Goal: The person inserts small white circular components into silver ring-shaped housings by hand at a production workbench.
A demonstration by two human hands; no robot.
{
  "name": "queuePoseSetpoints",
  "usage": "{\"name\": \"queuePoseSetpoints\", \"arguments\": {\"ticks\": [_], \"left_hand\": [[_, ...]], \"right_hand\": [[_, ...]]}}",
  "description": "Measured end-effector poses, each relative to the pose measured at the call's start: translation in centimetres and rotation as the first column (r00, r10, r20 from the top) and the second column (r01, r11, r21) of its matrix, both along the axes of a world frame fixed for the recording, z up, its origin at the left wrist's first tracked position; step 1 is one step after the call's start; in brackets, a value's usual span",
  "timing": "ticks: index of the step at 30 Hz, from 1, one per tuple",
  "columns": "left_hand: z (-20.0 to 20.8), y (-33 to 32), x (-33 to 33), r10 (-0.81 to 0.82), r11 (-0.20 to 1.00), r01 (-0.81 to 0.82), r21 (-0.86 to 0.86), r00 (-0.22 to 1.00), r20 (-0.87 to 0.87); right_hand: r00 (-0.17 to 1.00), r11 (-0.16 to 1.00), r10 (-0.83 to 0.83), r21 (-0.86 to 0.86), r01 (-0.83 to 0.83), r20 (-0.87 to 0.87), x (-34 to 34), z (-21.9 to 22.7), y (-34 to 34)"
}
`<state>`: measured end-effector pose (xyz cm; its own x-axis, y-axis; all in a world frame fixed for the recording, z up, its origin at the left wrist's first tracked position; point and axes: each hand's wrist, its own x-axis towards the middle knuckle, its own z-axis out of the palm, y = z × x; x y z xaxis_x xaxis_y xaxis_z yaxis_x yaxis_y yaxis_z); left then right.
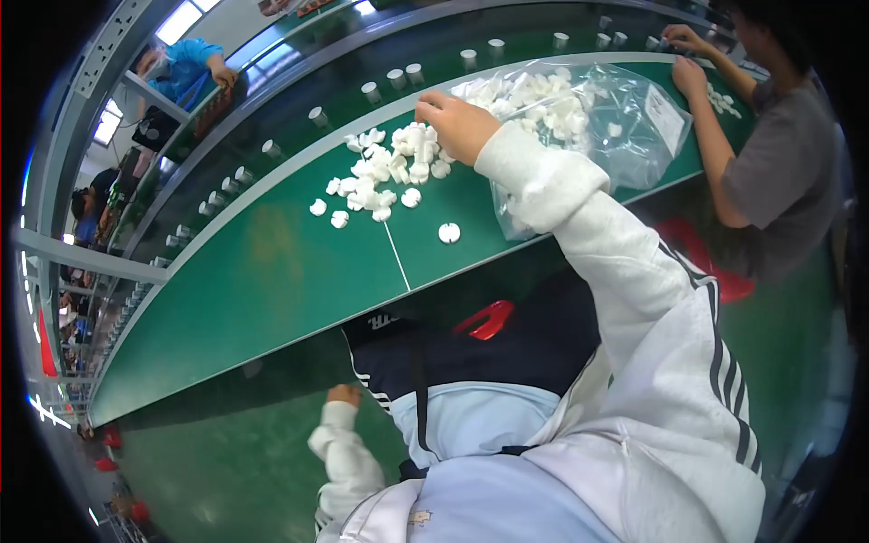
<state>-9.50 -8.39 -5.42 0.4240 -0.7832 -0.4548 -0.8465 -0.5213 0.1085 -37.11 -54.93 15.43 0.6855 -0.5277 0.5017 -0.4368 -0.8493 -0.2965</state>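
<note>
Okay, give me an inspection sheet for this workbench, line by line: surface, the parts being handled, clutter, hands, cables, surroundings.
Surface: green bench with a pale rim, curved by the lens.
Job's things: pile of small white round parts; one stray part nearer the edge.
Clutter: clear plastic bag holding more white parts; row of small white cups on the belt behind.
Hands: right hand rests at the pile, grip unclear; left hand down below the bench edge, holding nothing seen.
Cables: nothing seen.
Surroundings: a co-worker's hands at far right; another person in blue across the line.
</note>
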Motion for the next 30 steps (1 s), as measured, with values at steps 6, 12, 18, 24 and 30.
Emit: {"name": "queuePoseSetpoints", "arguments": {"ticks": [6,12,18,24,30], "left_hand": [[21.9,-10.4,-8.8,-0.388,0.784,-0.296,-0.545,0.453,-0.803],[19.9,-22.6,-14.6,-0.644,0.234,0.333,-0.913,0.757,0.111],[17.4,-27.4,-14.2,-0.682,0.274,0.539,-0.796,0.693,0.235],[17.2,-30.1,-13.7,-0.699,0.326,0.397,-0.858,0.712,0.064],[16.7,-30.0,-13.2,-0.717,0.316,0.328,-0.890,0.697,0.002]], "right_hand": [[0.990,0.980,-0.074,-0.192,0.050,-0.119,-5.5,-0.2,8.2],[0.964,0.975,-0.186,-0.156,0.157,-0.192,-9.4,-4.0,8.4],[0.968,0.967,-0.251,-0.040,0.251,0.017,-10.6,-4.8,7.9],[0.909,0.986,-0.157,0.109,0.124,0.387,-7.4,-1.0,10.5],[0.918,0.922,-0.134,0.386,-0.022,0.373,-3.6,-5.0,12.2]]}}
